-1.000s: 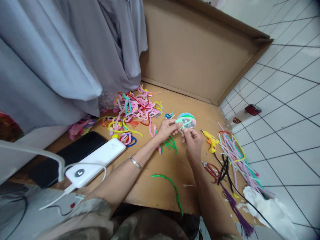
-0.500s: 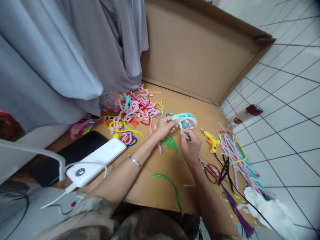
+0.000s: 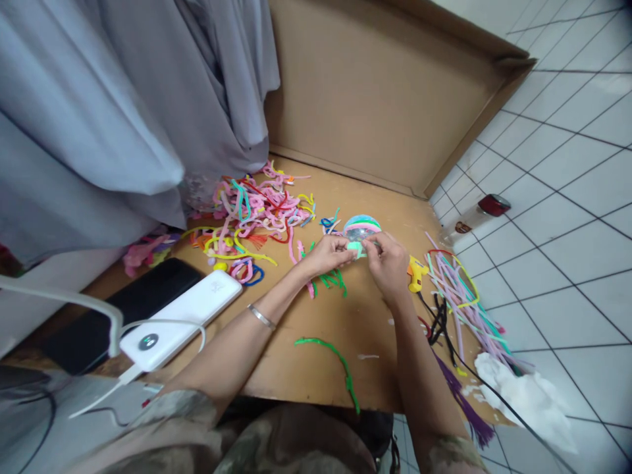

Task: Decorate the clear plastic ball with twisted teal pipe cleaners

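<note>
You are wearing a plain, narrow silver-coloured bangle (image 3: 261, 316) around your left wrist, and loose clothing (image 3: 296, 444) mottled in muted brown, grey and greenish tones, its sleeves ending around your elbows.

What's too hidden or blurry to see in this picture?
All in the head view:
- Tip of the yellow glue gun: hidden behind the right hand.
- Ends of the mint-green strip: covered by fingers of the left hand and right hand.
- Numbers on the white power bank: too small.
- End of the black cord: cut off by the bottom edge.
</note>
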A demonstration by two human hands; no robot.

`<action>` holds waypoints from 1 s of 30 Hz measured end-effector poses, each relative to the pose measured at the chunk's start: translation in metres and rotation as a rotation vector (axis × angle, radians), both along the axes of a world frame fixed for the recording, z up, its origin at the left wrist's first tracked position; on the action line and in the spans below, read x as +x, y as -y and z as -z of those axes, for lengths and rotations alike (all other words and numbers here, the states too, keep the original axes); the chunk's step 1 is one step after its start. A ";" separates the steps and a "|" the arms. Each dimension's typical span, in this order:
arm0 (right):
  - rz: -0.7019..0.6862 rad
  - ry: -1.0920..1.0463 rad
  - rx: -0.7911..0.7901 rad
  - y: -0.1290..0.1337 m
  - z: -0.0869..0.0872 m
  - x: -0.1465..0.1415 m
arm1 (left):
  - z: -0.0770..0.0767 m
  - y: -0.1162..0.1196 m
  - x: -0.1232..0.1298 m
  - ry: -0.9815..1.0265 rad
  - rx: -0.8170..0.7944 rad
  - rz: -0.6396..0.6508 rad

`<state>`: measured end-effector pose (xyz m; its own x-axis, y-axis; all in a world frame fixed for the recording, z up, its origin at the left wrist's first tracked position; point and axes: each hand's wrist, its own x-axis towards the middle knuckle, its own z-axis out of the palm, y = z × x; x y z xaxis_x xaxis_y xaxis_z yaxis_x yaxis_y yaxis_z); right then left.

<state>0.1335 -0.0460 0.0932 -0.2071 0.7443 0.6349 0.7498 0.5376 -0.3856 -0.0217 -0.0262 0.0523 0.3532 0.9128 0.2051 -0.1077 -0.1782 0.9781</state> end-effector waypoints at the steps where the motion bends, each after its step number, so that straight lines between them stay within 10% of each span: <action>1: -0.005 -0.004 -0.023 -0.002 -0.002 0.002 | 0.000 0.000 -0.001 -0.005 0.002 0.025; 17: -0.256 -0.408 -0.519 -0.022 -0.014 0.025 | 0.008 -0.001 -0.003 -0.027 -0.015 0.304; 30: -0.234 -0.732 -0.534 -0.004 0.019 0.002 | 0.005 -0.005 -0.001 0.197 -0.003 0.033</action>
